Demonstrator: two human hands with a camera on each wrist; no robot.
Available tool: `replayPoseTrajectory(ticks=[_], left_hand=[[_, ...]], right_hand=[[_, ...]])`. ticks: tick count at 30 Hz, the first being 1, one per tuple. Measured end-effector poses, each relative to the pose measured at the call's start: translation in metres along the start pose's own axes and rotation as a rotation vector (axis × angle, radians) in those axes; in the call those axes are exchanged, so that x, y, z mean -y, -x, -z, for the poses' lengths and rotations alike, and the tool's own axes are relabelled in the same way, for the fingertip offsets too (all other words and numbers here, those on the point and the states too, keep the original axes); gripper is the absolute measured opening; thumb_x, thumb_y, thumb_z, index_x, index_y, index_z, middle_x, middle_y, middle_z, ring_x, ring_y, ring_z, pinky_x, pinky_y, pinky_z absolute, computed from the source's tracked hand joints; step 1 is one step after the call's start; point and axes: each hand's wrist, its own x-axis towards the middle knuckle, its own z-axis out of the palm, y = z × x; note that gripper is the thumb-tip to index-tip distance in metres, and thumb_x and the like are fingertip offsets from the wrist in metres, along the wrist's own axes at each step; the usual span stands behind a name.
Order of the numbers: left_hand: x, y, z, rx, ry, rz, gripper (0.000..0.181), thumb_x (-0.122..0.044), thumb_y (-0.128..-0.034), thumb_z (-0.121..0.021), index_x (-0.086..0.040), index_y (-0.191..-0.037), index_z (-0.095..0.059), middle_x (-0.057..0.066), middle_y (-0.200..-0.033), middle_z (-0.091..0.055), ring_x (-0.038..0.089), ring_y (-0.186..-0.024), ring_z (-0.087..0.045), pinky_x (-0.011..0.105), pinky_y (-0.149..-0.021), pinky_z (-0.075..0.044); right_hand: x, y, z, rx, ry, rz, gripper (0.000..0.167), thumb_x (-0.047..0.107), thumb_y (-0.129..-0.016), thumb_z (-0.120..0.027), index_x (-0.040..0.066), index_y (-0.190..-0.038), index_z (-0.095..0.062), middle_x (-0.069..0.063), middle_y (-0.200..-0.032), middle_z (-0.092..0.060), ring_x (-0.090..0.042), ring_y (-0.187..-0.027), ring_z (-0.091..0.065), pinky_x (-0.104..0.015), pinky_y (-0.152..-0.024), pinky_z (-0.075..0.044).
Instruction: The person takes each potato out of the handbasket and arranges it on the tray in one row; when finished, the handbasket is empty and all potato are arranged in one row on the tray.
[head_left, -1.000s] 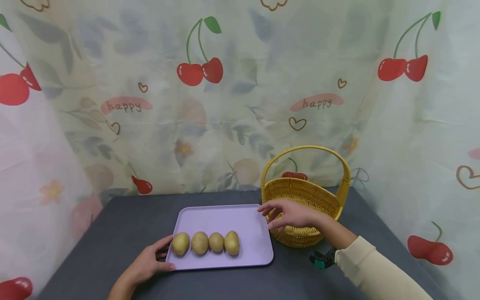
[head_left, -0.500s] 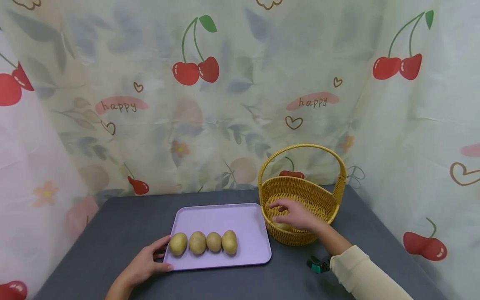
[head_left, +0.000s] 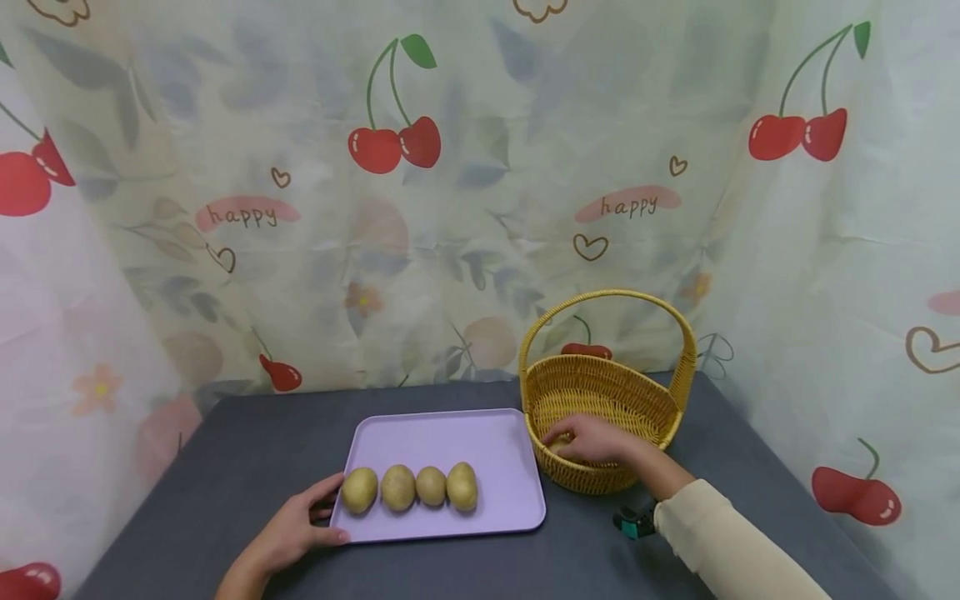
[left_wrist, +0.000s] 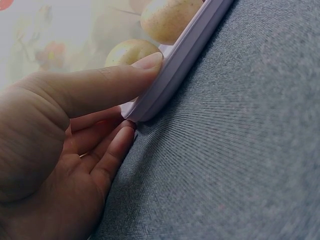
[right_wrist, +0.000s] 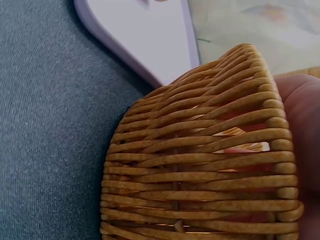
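Observation:
My left hand (head_left: 294, 529) holds the near left corner of a lilac tray (head_left: 442, 433). In the left wrist view the thumb lies over the tray's rim and the other fingers are at its outer side and underside. Several potatoes (head_left: 399, 487) sit in a row along the tray's near half. My right hand (head_left: 592, 439) reaches down inside a yellow wicker basket (head_left: 581, 477), its fingers and thumb around a potato (head_left: 558, 445), mostly covered by the hand. In the right wrist view the basket's woven wall (right_wrist: 210, 160) hides most of the fingers.
The basket's tall arched handle (head_left: 607, 293) rises above the right hand. Basket and tray stand side by side on a dark grey tabletop (head_left: 277, 433). A cherry-patterned curtain (head_left: 480, 208) encloses the back and sides.
My right hand has moved right from above the tray's edge and down into the basket, onto a potato. My left hand stays at the tray's corner.

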Motion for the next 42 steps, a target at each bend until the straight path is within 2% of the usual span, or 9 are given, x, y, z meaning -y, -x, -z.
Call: replayPoseTrajectory(ticks=[4,8,14,19,24,31,38,42], left_hand=[[0.001,0.001,0.0,-0.003,0.003,0.007,0.089,-0.012,-0.0731,-0.085,0.012,-0.143,-0.035,0.031,-0.132,-0.05,0.035,-0.109,-0.058,0.038,-0.087,-0.049],[0.0,0.001,-0.001,-0.004,0.007,0.011,0.09,-0.012,-0.0722,-0.086,0.012,-0.143,-0.036,0.031,-0.132,-0.05,0.035,-0.109,-0.058,0.038,-0.088,-0.049],[-0.004,0.001,0.0,-0.012,0.002,0.011,0.089,-0.011,-0.0719,-0.086,0.012,-0.143,-0.036,0.033,-0.133,-0.048,0.037,-0.11,-0.058,0.044,-0.089,-0.048],[-0.004,0.0,0.0,-0.008,0.0,0.014,0.09,-0.011,-0.0723,-0.086,0.012,-0.143,-0.035,0.033,-0.134,-0.047,0.037,-0.11,-0.058,0.045,-0.09,-0.048],[-0.002,0.0,0.0,-0.002,0.002,0.02,0.09,-0.011,-0.0725,-0.086,0.012,-0.143,-0.035,0.032,-0.132,-0.049,0.035,-0.109,-0.058,0.04,-0.088,-0.049],[-0.004,0.0,0.0,-0.008,-0.002,0.017,0.09,-0.011,-0.0718,-0.086,0.012,-0.143,-0.036,0.03,-0.13,-0.052,0.034,-0.108,-0.059,0.036,-0.086,-0.05],[-0.005,0.0,0.0,-0.005,-0.001,0.003,0.09,-0.012,-0.0719,-0.086,0.012,-0.143,-0.036,0.03,-0.13,-0.051,0.034,-0.108,-0.059,0.033,-0.086,-0.05],[-0.004,0.001,0.0,-0.004,0.007,-0.003,0.092,-0.012,-0.0705,-0.087,0.012,-0.143,-0.035,0.032,-0.13,-0.051,0.036,-0.108,-0.059,0.029,-0.084,-0.049]], right_hand=[[0.002,-0.003,-0.001,0.003,0.026,-0.006,0.024,0.003,-0.083,-0.068,0.016,-0.103,-0.075,0.0,-0.103,-0.066,-0.02,-0.088,-0.054,-0.038,-0.076,-0.043],[0.004,-0.002,0.002,-0.021,0.014,-0.053,0.031,-0.002,-0.078,-0.07,0.017,-0.102,-0.073,0.0,-0.1,-0.063,-0.02,-0.083,-0.05,-0.034,-0.068,-0.039],[0.01,0.005,0.019,-0.107,0.007,-0.065,0.042,0.002,-0.072,-0.081,0.014,-0.111,-0.07,-0.003,-0.105,-0.062,-0.021,-0.086,-0.051,-0.036,-0.07,-0.042],[0.021,0.014,0.029,-0.179,0.016,-0.065,0.047,0.002,-0.074,-0.082,0.018,-0.116,-0.069,-0.003,-0.114,-0.061,-0.023,-0.097,-0.054,-0.039,-0.076,-0.046],[0.038,0.024,0.028,-0.251,-0.018,-0.016,0.046,0.005,-0.076,-0.081,0.017,-0.119,-0.068,-0.004,-0.117,-0.06,-0.027,-0.102,-0.056,-0.039,-0.076,-0.049],[0.061,0.031,0.011,-0.336,-0.061,0.119,0.044,0.008,-0.076,-0.08,0.015,-0.118,-0.067,-0.005,-0.115,-0.058,-0.021,-0.093,-0.054,-0.029,-0.067,-0.05],[0.076,0.025,-0.012,-0.386,-0.108,0.204,0.053,0.009,-0.075,-0.082,0.016,-0.124,-0.064,0.001,-0.114,-0.057,-0.015,-0.096,-0.055,-0.03,-0.077,-0.052],[0.081,0.02,-0.027,-0.399,-0.133,0.247,0.057,0.009,-0.075,-0.082,0.013,-0.128,-0.061,-0.002,-0.115,-0.058,-0.016,-0.094,-0.056,-0.031,-0.077,-0.053]])
